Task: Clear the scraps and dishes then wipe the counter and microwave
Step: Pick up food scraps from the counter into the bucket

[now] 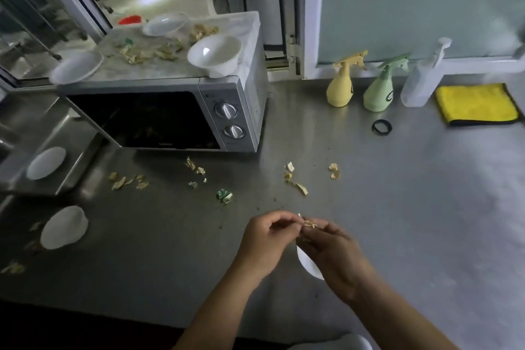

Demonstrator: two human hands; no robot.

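Above the steel counter (397,193), my left hand (264,239) and my right hand (332,253) meet, both pinching pale scraps (309,225) between their fingertips. A white dish (308,264) shows under my right hand; whether the hand holds it is hidden. More scraps (295,179) and a green wrapper (224,195) lie in front of the microwave (227,116). Its door is open, and scraps (147,51) and three white bowls (214,55) sit on top.
White dishes (64,227) (47,162) lie at the left, one in the sink. Yellow (341,85) and green (379,91) spray bottles, a clear pump bottle (420,79), a yellow cloth (477,104) and a black ring (381,126) stand at the back right.
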